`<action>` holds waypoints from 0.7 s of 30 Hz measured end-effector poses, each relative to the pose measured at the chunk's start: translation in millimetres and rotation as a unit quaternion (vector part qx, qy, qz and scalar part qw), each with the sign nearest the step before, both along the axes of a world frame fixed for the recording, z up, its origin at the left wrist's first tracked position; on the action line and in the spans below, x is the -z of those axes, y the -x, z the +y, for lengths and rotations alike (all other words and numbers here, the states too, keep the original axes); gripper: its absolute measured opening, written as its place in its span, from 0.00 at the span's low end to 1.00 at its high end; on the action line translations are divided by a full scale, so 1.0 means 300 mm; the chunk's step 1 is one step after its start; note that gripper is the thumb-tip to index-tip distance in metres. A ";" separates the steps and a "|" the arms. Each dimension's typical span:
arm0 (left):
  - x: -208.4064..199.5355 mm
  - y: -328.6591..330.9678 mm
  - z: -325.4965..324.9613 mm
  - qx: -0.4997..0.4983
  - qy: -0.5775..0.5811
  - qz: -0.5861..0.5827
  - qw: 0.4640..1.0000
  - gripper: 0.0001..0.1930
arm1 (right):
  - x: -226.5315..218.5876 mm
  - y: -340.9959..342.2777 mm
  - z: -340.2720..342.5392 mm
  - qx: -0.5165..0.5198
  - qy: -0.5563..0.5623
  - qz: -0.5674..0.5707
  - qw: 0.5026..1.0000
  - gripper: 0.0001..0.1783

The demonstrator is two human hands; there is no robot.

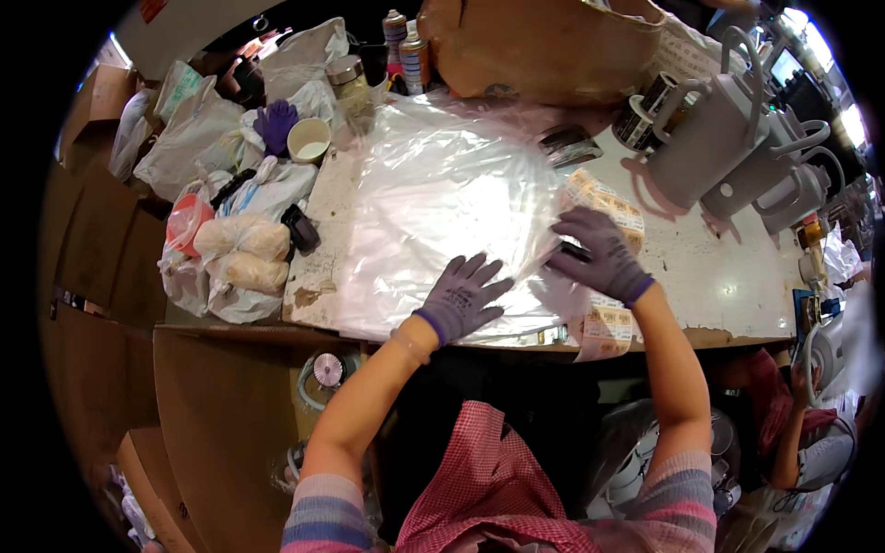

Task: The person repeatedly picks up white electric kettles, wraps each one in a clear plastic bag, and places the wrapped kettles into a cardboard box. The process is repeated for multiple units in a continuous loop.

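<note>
Head view: clear plastic film (429,207) fills the middle of the frame, lying flat in a broad, shiny sheet across the white surface (728,276), its lower edge near the surface's front. The left hand (464,300), in a grey glove with a purple cuff, rests on its lower part with fingers spread wide, seemingly to keep the slippery sheet from sliding. The right hand (597,256), gloved alike, is at the film's right edge, its fingers bent around or beside a small dark object (576,251); I cannot tell whether they grip that, pinch the film or merely touch it. A strip of printed labels (608,327), flat and papery, runs beneath that hand and overhangs the front edge, perhaps laid there for easy reach. At the upper right stand smooth, matt grey jugs (708,138) with looped handles, probably grouped to leave working room. Toward the upper left, a glass jar (348,88) with a metal lid and a pale round cup (309,140) sit beside crumpled white bags (198,134), soft and creased against the rigid brown cardboard box (544,51) at top centre.
</note>
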State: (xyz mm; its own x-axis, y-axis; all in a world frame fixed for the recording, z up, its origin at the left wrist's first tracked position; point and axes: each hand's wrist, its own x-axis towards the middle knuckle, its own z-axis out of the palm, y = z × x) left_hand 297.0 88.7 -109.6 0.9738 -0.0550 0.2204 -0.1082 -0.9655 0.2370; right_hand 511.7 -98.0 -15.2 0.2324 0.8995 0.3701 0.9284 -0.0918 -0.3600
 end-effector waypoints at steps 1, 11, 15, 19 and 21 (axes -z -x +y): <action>-0.084 -0.009 -0.022 -0.005 0.003 0.069 0.998 0.26 | -0.031 -0.055 -0.057 0.041 -0.025 -0.013 0.999 0.23; -0.113 -0.013 -0.272 0.036 -0.054 0.069 0.996 0.34 | -0.300 -0.818 -0.258 0.405 -0.360 -0.294 0.788 0.39; -0.145 -0.014 -0.310 0.025 0.148 -0.066 0.986 0.26 | -0.573 -1.135 -0.366 0.317 -0.329 0.045 0.888 0.43; -0.237 0.044 -0.258 -0.060 0.239 -0.153 0.957 0.26 | -0.619 -0.922 -0.368 0.389 -0.254 -0.128 0.877 0.26; -0.294 0.088 -0.218 -0.113 0.248 -0.172 0.946 0.27 | -0.629 -0.735 -0.390 0.421 -0.383 -0.010 0.822 0.17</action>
State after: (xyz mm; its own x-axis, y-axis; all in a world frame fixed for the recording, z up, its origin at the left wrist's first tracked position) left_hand 270.5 23.2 -21.3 0.8136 0.3408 0.4711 -0.0651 -0.7517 0.6563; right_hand 732.0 -215.0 173.4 0.6403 -0.0769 0.7643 0.6578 -0.4588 -0.5973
